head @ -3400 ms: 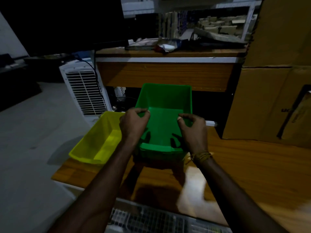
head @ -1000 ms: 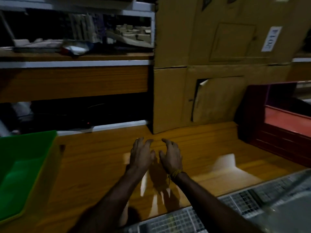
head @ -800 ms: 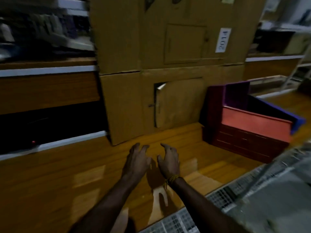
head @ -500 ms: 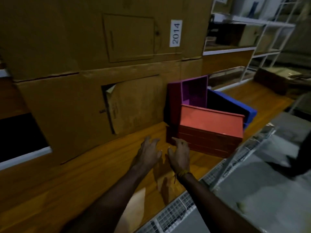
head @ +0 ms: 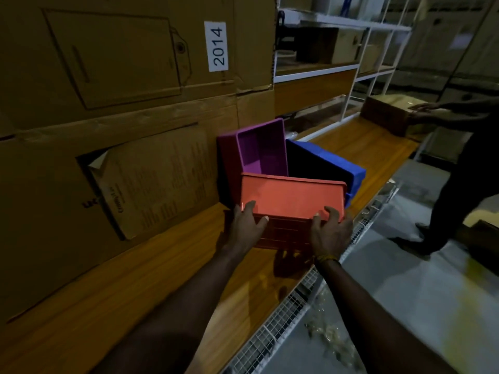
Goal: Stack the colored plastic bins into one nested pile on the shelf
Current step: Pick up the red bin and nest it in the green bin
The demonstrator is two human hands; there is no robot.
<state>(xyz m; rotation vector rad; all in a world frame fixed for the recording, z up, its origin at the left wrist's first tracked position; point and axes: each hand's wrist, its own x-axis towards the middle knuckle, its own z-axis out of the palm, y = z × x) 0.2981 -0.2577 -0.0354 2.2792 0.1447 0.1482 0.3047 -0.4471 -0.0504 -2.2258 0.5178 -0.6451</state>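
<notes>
A red plastic bin stands on the wooden shelf, its open top tipped toward me. My left hand grips its near left rim, thumb over the front edge. My right hand grips its near right rim the same way. Behind it a purple bin leans upright against the cardboard boxes. A blue bin sits behind and to the right of the red one. The green and yellow bins are out of view.
Large cardboard boxes fill the back of the shelf on the left. A wire grid edge runs along the shelf front. Another person stands at the right, a hand on a brown box. White racking stands behind.
My view swung right from the green bin to the red, purple and blue bins. Both hands, open before, moved forward and closed on the red bin's near rim.
</notes>
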